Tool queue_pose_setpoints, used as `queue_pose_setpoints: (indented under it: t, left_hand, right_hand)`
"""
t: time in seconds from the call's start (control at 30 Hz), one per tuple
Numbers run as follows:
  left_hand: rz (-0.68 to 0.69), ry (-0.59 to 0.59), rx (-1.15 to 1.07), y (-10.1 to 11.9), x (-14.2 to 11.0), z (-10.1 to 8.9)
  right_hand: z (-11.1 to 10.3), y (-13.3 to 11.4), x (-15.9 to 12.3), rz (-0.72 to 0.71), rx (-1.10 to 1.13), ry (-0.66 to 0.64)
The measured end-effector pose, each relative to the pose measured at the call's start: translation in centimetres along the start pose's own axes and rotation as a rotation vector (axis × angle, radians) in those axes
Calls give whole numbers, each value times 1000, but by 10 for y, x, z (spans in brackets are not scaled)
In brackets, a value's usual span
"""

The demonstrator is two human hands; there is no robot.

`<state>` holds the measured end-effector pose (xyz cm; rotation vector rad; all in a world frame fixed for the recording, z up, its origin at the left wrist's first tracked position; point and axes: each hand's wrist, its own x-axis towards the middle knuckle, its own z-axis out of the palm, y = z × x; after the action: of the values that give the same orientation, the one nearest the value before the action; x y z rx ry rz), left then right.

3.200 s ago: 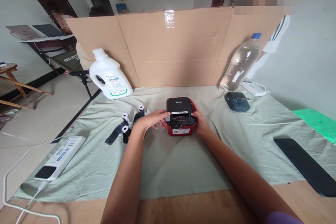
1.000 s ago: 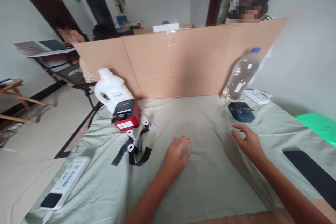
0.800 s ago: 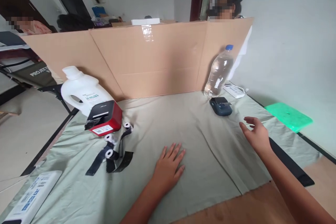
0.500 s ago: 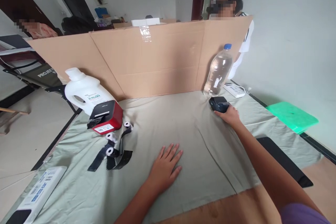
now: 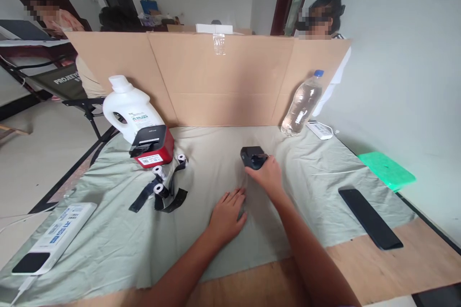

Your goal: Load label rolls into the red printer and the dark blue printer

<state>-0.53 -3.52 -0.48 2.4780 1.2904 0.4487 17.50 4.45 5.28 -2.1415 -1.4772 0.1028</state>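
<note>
My right hand [image 5: 269, 177] grips a small black boxy device [image 5: 250, 153] over the middle of the cloth, its fingers wrapped round the near right side. Whether the device touches the cloth I cannot tell. Palm down, my left hand [image 5: 226, 216] lies flat on the cloth just nearer to me, fingers stretched and nothing held. To the left stands a red and black printer-like box [image 5: 163, 146] with a dark strip at its front. Before it lie several small rolls with black strips unwound, one of them a near roll [image 5: 161, 190].
A cardboard panel [image 5: 223, 76] closes off the back. Against it stand a white jug [image 5: 131, 110] and a tilted water bottle [image 5: 302, 103]. A black phone [image 5: 370, 218] lies right, a white power bank [image 5: 55, 240] left. A green stool [image 5: 387, 170] is beyond the edge. Two people sit behind.
My right hand has carried the black device leftward from beside the water bottle to the middle of the cloth. The left hand stays flat on the cloth. The camera view has shifted slightly.
</note>
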Motion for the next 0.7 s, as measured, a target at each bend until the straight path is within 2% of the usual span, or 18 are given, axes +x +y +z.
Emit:
queue_pose_setpoints:
  t: [0.1, 0.17, 0.3, 0.43, 0.57, 0.7]
  left_hand:
    - [-306, 186, -44, -1, 2, -5]
    - [-411, 253, -31, -3, 2, -7]
    - [-421, 224, -7, -5, 3, -4]
    - [-414, 185, 8, -5, 4, 0]
    - [-411, 206, -20, -4, 4, 0]
    - [-422, 302, -152, -6, 3, 3]
  right_hand:
    - [19, -31, -32, 2, -33, 42]
    - [29, -41, -47, 25, -52, 52]
    - [44, -44, -67, 18, -52, 76]
    - [50, -34, -73, -30, -41, 81]
    - [49, -13, -70, -198, -6, 4]
    - [48, 10, -69, -356, 33, -46]
